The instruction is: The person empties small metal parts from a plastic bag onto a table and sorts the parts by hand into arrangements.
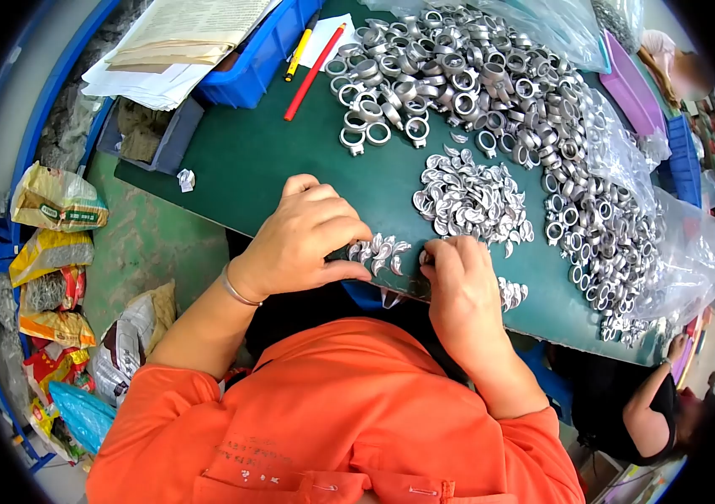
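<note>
Near the front edge of the green table, my left hand (311, 235) rests beside a small group of silver leaf-shaped pieces (381, 251), its thumb and fingers apart around their left side. To the right of that group, my right hand (458, 273) has its fingers pinched together at the tabletop; something dark shows at the fingertips, too small to name. Another few leaf-shaped pieces (511, 293) lie just right of my right hand. Beyond my hands is a larger pile of the same pieces (471, 197).
Metal rings (458, 76) are heaped across the back and right of the green table (248, 160). A red pencil (314, 71), a yellow marker (298, 55) and a blue bin (248, 76) with papers stand back left. Plastic bags (685, 252) and a seated person (643, 412) are right.
</note>
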A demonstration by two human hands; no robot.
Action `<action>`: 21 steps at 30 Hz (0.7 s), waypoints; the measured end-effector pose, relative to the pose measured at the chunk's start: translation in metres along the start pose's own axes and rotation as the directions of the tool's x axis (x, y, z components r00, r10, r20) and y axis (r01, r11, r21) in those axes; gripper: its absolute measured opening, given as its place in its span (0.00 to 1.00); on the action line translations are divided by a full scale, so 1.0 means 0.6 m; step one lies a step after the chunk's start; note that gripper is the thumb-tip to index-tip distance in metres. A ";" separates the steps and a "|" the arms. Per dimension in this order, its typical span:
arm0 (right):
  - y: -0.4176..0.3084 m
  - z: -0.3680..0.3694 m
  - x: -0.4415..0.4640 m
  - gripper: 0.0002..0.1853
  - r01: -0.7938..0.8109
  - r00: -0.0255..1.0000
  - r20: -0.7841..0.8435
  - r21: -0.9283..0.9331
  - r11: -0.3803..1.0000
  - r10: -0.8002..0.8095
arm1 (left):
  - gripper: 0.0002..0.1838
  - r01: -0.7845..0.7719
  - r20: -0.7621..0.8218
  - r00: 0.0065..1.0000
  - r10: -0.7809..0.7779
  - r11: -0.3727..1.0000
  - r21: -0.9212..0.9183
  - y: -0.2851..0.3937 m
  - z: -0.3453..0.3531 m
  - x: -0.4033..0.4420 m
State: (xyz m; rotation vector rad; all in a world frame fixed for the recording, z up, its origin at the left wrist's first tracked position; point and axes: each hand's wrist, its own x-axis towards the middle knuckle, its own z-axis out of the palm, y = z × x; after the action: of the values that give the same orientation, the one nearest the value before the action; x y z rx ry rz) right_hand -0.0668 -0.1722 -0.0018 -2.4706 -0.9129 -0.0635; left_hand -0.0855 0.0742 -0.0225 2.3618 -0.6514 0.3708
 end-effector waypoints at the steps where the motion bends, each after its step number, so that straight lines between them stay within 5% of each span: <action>1: 0.000 -0.004 0.004 0.08 -0.016 1.000 0.014 0.020 1.000 0.015 | 0.20 -0.006 0.008 1.000 0.005 1.000 0.006 0.000 -0.001 0.000; 9: -0.015 0.012 0.032 0.07 -0.035 0.998 -0.025 0.447 0.894 0.051 | 0.19 -0.037 0.016 0.999 0.036 0.999 0.017 -0.001 -0.001 0.004; 15: 0.044 -0.032 0.017 0.14 -0.071 0.964 -0.242 0.159 0.985 0.109 | 0.21 -0.025 0.008 1.000 0.025 1.000 0.017 -0.004 0.000 0.000; 21: 0.038 -0.014 -0.002 0.13 0.023 0.992 -0.127 0.047 0.999 -0.016 | 0.21 -0.027 -0.042 0.999 0.027 1.000 -0.009 -0.003 -0.002 0.001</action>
State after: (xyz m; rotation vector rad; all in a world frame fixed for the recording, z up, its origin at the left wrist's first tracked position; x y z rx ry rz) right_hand -0.0523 -0.1918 -0.0049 -2.3832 -0.8739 -0.2006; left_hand -0.0842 0.0761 -0.0225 2.3321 -0.6646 0.4274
